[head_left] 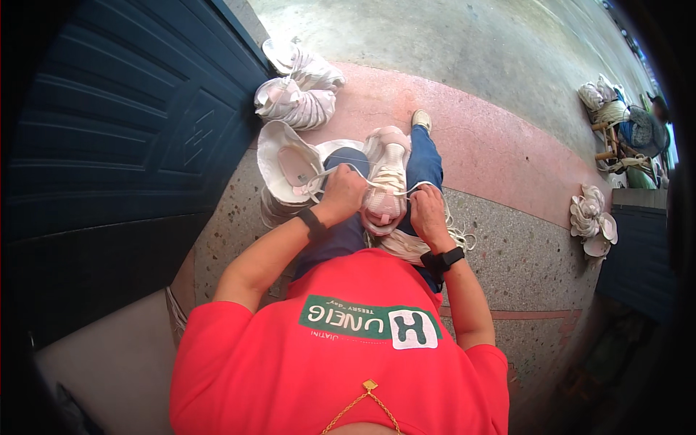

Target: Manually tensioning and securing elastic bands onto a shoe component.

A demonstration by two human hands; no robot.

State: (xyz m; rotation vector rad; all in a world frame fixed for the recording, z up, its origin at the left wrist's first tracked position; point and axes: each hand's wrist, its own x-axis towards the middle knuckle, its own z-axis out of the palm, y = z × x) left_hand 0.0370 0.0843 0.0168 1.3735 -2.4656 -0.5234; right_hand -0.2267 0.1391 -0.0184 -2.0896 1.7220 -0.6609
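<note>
A white and pink sneaker (386,210) rests between my thighs, its heel end toward me. White shoelace (388,190) runs through its eyelets and out to both sides. My left hand (344,194), closed in a pinch, holds the lace on the left of the shoe. On the other side, the fingers of my right hand (429,215) are pinched on the lace. Beside my left hand stand pale shoe uppers (270,154), one showing a pink inside. Loose white laces (464,238) hang by my right wrist.
Dark blue panelled doors (123,145) stand close on my left. Bundled shoe uppers (301,98) lie by the door edge, and another bundle (593,221) lies on the right. Farther right are a fan (645,132) and wooden-framed furniture (605,141) with more bundles.
</note>
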